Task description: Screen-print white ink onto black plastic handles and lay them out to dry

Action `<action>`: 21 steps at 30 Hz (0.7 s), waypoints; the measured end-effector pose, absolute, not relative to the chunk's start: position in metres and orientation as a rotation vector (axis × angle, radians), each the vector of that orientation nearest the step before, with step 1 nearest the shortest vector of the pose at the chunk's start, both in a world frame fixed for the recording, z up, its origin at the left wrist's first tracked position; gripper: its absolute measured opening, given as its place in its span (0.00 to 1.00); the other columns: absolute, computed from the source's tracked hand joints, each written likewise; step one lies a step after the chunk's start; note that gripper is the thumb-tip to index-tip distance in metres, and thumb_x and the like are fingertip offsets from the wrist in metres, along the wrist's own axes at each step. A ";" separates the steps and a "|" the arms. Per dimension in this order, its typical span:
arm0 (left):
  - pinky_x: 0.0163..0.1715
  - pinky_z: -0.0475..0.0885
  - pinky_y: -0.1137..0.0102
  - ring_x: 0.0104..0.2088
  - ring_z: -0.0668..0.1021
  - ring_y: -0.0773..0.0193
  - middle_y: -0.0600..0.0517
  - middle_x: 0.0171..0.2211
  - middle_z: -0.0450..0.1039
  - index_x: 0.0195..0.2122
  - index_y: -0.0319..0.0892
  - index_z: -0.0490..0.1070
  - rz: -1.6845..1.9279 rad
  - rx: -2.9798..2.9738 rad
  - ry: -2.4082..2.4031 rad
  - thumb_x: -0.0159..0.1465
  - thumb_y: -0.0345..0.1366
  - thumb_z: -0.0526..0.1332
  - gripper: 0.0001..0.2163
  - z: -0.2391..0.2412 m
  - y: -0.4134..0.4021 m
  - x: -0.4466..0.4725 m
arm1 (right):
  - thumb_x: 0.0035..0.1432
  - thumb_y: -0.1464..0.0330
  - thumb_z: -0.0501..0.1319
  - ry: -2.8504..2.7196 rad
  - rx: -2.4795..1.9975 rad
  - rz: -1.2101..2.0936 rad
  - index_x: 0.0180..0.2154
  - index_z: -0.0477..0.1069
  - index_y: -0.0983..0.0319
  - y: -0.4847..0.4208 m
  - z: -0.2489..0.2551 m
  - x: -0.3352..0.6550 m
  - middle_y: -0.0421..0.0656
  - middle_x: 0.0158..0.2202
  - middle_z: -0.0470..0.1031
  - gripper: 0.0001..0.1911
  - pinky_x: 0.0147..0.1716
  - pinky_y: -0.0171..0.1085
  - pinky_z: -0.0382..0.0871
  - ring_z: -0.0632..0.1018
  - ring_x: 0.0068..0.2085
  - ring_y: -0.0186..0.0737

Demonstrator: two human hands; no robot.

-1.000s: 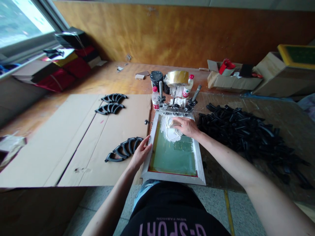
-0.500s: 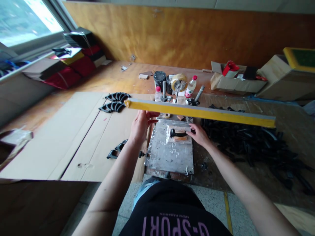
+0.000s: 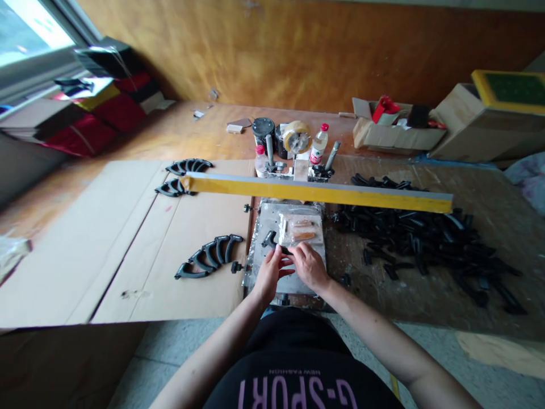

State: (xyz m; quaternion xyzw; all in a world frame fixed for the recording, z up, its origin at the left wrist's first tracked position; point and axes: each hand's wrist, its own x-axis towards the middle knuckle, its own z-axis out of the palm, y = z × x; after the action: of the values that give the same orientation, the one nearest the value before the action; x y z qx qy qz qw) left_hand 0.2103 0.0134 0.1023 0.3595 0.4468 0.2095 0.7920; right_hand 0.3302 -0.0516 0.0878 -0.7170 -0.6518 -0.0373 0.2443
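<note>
A black curved handle (image 3: 269, 239) is held between both hands above the metal plate (image 3: 260, 227). My left hand (image 3: 269, 274) closes on it from the left with thumb and fingers. My right hand (image 3: 307, 266) pinches its right end, part of which the fingers cover. Just beyond the hands lies a small block with tan pieces (image 3: 303, 228) under clear film, with no handle on it. A long yellow-edged bar (image 3: 319, 192) spans crosswise above the far end of the plate.
Black handles in a fanned row (image 3: 210, 254) lie on the cardboard (image 3: 149, 255) at left. A heap of black handles (image 3: 417, 238) covers the right side. Bottles (image 3: 319, 145), dark tins (image 3: 264, 132) and a tape roll (image 3: 297, 137) stand behind the bar.
The black handle has left the tan-pieced block and come nearer my body in my hands. My left hand has moved down and right to join my right hand on it. The view has shifted slightly.
</note>
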 end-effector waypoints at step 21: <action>0.26 0.72 0.71 0.30 0.78 0.63 0.49 0.31 0.75 0.38 0.40 0.66 0.405 1.209 0.984 0.61 0.56 0.57 0.21 0.114 0.037 0.176 | 0.61 0.70 0.54 -1.559 -2.932 -0.033 0.42 0.76 0.60 -0.210 0.006 0.555 0.49 0.39 0.73 0.13 0.36 0.41 0.64 0.70 0.42 0.49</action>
State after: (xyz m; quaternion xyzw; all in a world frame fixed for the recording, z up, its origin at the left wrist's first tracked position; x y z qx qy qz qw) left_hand 0.1764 0.0373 0.1137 0.5414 0.4407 0.1813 0.6927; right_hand 0.5553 -0.2098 0.0062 -0.8794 -0.4676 -0.0098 -0.0894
